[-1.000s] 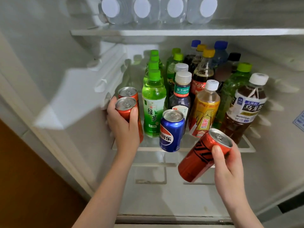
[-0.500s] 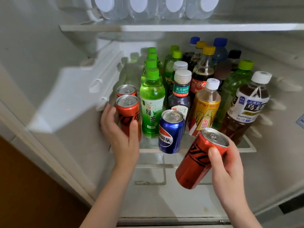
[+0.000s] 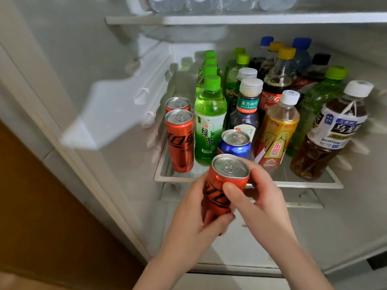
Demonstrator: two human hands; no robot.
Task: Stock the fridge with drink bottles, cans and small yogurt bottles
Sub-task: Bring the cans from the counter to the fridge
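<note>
step: stocking cans | left hand [image 3: 194, 220] and right hand [image 3: 263, 208] gripping red can [image 3: 227, 183] | next: stand upright on shelf [image 3: 293, 183] beside blue can [image 3: 234, 144]

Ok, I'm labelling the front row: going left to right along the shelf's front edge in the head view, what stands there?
Front red can, green tea bottle, blue can, yellow energy-drink bottle, brown tea bottle. The held red can overlaps: left out.

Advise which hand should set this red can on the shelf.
Left hand, probably: it wraps the lower body of the red can, the right hand grips only near the rim, and the shelved red cans stand at the left of the shelf.
</note>
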